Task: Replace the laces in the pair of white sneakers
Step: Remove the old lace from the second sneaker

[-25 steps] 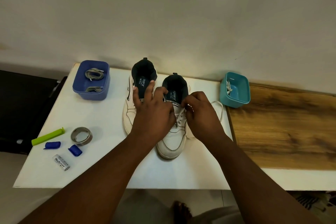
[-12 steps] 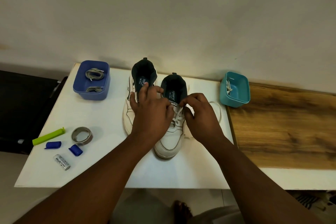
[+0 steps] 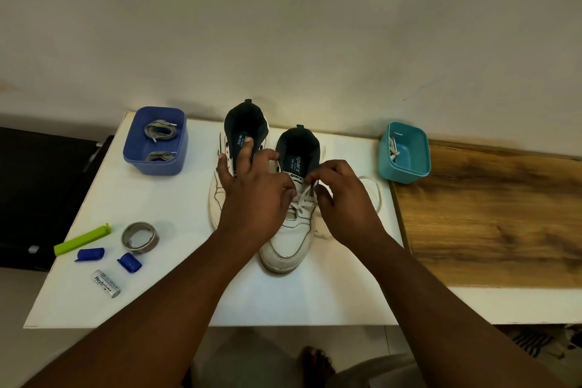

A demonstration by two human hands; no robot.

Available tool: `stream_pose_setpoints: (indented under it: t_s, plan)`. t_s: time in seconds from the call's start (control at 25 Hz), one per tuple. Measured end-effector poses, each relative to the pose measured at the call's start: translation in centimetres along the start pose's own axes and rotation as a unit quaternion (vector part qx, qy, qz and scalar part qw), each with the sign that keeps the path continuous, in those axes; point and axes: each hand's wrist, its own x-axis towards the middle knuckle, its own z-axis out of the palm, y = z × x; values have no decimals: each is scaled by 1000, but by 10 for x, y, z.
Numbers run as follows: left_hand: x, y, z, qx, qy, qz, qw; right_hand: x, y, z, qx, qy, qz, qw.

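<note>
Standing side by side with toes toward the person, the two white leather sneakers with dark navy linings sit in the middle of the white tabletop (image 3: pixel 163 302), close enough that both can be reached without shifting anything. The left hand (image 3: pixel 255 195) lies across both of them, fingers spread over the tongue and collar of the left-hand white sneaker (image 3: pixel 220 195), apparently to steady the pair while the other hand works. The right hand (image 3: pixel 343 198) is curled at the top of the lacing of the right-hand white sneaker (image 3: pixel 291 239), thumb and forefinger pinching the flat white shoelace (image 3: pixel 302 201) just below the tongue; a loose loop of that lace trails over the tabletop to the right of the hand. So the shoe being worked on lies directly under and between the two hands, its toe showing below them. The deep blue plastic tub (image 3: pixel 154 164) at the back left holds two bundles of grey laces (image 3: pixel 160 131), probably the replacements, kept out of the way until needed. The teal plastic tub (image 3: pixel 406 167) at the back right holds some white lace, likely one already removed. My guess is that the old lace is being pulled out of the upper eyelets.
</note>
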Motion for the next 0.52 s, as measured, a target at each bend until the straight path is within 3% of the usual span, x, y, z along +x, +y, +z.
stream_pose_setpoints:
  t_s: [0.16,0.2,0.36,0.52]
  plan:
    - [5,-4,-17,-176,126,-172,961,1,0,-3,2,-4,2,1000]
    - [6,-6,-20,-173,142,-171,960,1,0,-3,4,-6,2,1000]
    - [0,-2,-11,-14,51,10,999,2,1,-2,4,-1,-6,1000]
    - [-3,0,0,41,7,36,998,1,1,-1,9,-6,-2,1000]
